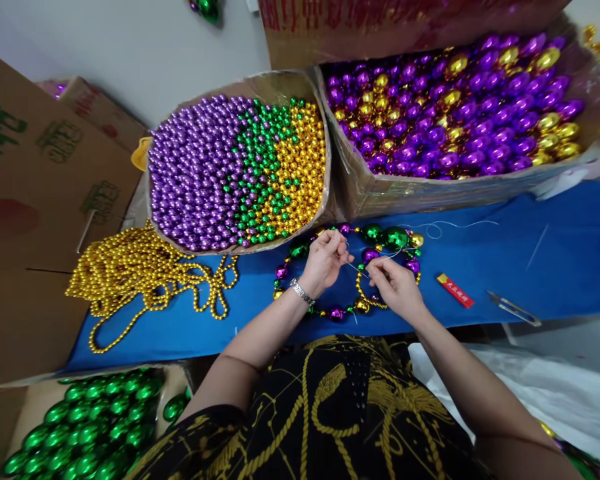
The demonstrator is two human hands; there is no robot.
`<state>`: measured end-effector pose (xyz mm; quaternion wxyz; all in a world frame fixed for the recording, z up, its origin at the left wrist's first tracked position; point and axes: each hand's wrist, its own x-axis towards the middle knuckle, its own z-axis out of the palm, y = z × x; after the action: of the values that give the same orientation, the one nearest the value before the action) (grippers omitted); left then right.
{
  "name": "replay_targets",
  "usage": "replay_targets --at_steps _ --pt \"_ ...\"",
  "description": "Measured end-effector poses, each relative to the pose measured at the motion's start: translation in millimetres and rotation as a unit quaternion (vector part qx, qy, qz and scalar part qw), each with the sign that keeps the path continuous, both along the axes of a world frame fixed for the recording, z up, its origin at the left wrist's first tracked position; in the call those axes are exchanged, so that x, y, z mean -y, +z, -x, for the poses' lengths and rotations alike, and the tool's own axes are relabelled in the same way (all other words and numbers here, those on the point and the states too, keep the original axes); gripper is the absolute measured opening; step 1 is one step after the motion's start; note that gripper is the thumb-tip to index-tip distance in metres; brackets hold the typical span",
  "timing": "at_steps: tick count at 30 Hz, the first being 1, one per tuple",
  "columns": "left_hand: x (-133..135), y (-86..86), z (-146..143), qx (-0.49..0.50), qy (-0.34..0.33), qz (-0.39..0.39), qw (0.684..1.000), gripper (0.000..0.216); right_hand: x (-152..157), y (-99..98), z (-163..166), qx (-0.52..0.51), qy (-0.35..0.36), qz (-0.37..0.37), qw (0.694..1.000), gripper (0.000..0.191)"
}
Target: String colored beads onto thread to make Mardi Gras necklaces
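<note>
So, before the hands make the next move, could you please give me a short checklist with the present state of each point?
1. Left hand pinching the thread: ok, it appears so.
2. Right hand gripping thread too: ok, it appears so.
3. Knot in the thread: cannot tell, too small.
4. Thread snips within sight: ok, on the blue cloth beside the red packet.
5. Loose thread gathered: not ok, it curls beside the beaded strand.
</note>
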<state>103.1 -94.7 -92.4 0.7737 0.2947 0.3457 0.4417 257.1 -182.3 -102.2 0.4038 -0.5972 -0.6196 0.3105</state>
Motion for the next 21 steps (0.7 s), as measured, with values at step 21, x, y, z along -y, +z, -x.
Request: replay_targets --at_steps 21 --pt "5.9 15.6 4.7 -0.040 -0.121 -0.180 0.975 0.030 -16.5 5.1 -6.8 -0.212 0.070 0.019 0.974 0.022"
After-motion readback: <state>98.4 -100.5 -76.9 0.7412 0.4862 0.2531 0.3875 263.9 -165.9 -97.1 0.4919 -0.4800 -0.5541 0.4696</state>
